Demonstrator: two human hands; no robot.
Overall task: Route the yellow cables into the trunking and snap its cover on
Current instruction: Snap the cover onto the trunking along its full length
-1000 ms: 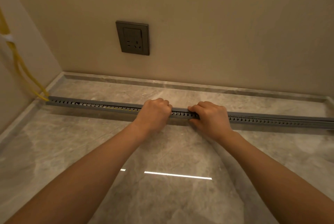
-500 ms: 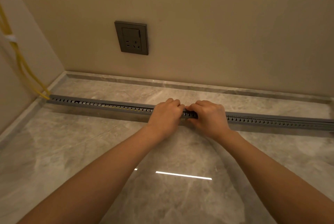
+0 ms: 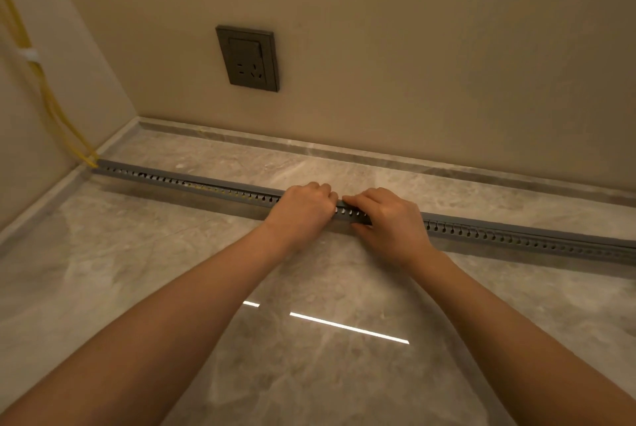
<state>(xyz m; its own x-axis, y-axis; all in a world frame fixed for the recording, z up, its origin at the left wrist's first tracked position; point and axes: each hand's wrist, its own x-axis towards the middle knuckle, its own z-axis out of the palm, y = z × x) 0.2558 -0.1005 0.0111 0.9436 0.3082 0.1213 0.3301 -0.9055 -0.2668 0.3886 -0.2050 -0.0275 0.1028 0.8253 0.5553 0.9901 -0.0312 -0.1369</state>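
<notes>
midway along the long grey slotted plastic trunking [image 3: 516, 240], my left hand [image 3: 303, 207] and right hand [image 3: 389, 222] curl round it, side by side. thin yellow cables [image 3: 81, 150] enter at its left end. a strand riding up under the grey cover strip [image 3: 234, 183] would, i reckon, stop it snapping down and get pinched.
</notes>
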